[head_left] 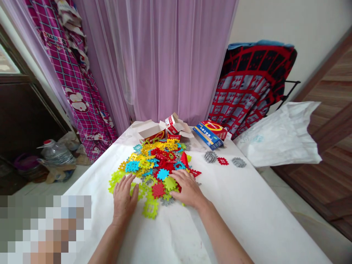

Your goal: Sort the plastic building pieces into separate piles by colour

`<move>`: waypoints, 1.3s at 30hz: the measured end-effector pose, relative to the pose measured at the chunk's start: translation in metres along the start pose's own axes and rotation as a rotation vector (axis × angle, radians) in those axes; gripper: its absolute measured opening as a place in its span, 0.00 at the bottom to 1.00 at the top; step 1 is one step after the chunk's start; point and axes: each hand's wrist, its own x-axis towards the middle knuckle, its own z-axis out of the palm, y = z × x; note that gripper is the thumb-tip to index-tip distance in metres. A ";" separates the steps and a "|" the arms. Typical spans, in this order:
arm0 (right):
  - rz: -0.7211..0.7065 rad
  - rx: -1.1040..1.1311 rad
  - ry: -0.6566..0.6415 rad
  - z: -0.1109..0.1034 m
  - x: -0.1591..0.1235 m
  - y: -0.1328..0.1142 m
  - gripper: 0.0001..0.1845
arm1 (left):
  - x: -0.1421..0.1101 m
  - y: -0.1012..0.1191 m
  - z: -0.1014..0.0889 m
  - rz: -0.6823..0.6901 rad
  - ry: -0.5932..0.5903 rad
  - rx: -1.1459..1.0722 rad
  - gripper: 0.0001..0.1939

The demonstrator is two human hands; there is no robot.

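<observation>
A heap of plastic interlocking building tiles in red, yellow, blue, lime green and grey lies on the white-covered table (176, 234). My left hand (123, 200) rests at the heap's near left side, fingers stretched and thumb apart, beside lime green tiles (150, 209). On the right side, my right hand (188, 189) reaches over the pieces with its fingers apart. A lime green square tile (170, 184) lies between its thumb and fingers; whether they press on it I cannot tell. Between the hands are a red square tile (158, 190) and a blue one (163, 174).
Behind the heap stand opened red-and-white cartons (172, 124) and a blue-and-red box (209, 134). Right of the heap lie a grey assembled piece (210, 156), a red tile (223, 161) and another grey piece (238, 162). A white bag (280, 135) is at the table's right edge.
</observation>
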 end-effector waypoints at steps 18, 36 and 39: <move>0.329 -0.101 0.374 -0.036 -0.034 0.089 0.18 | 0.002 -0.018 0.009 0.105 0.022 -0.044 0.19; 0.429 -0.084 0.320 -0.021 -0.067 0.143 0.20 | 0.002 -0.024 0.009 0.082 -0.016 -0.042 0.21; 0.409 -0.063 0.319 -0.021 -0.066 0.143 0.18 | 0.002 -0.025 0.008 0.071 -0.026 -0.047 0.21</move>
